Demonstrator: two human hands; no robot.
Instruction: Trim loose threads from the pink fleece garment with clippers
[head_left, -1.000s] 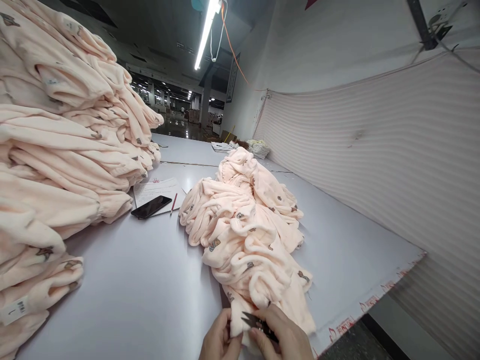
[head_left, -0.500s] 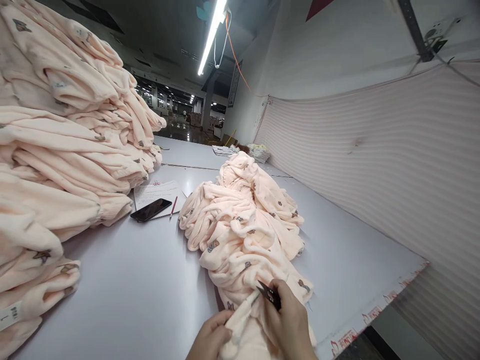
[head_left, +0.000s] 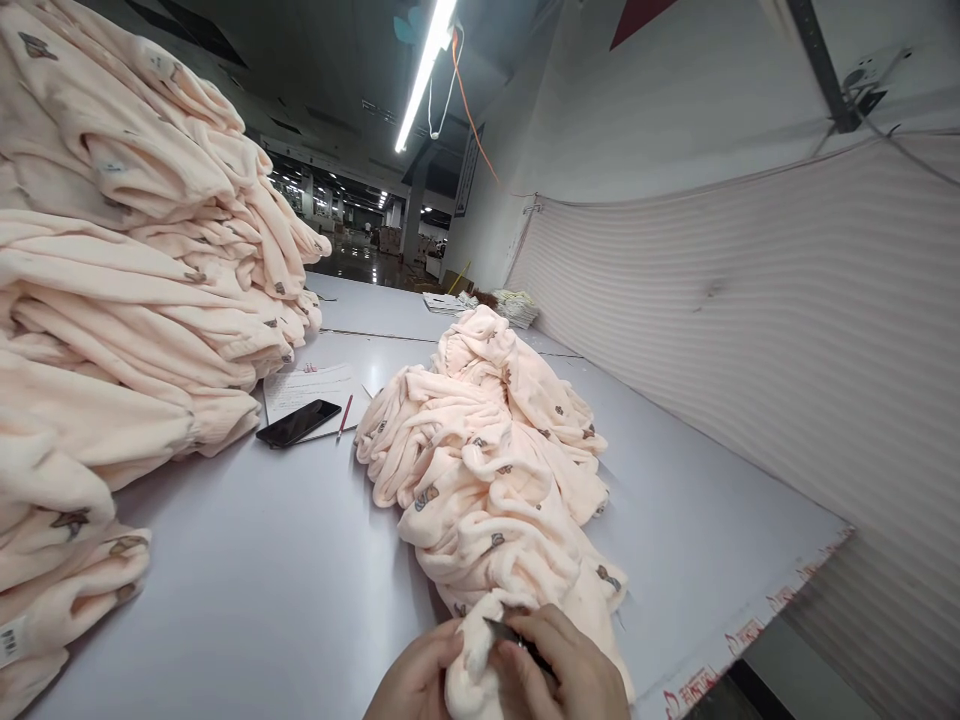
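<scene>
Fleece [head_left: 510, 500]: pale pink, plush, dotted with small printed motifs; it lies crumpled in thick, rounded folds, stretching lengthwise along the table [head_left: 300, 580].
Near end of the fleece: bunched between the left hand [head_left: 420, 668] and right hand [head_left: 574, 660].
Snips [head_left: 501, 631]: dark, pointed, partly hidden in the right hand's grip, tip leftward; whether the tip touches the fleece is unclear.

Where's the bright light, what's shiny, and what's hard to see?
In the head view, the lamp glows white near the top; in the head view, the table has a pale sheen near the paper, whose writing is too small to read; in the head view, the far floor glints in the dimness, and the right hand partly hides the dark snips.
</scene>
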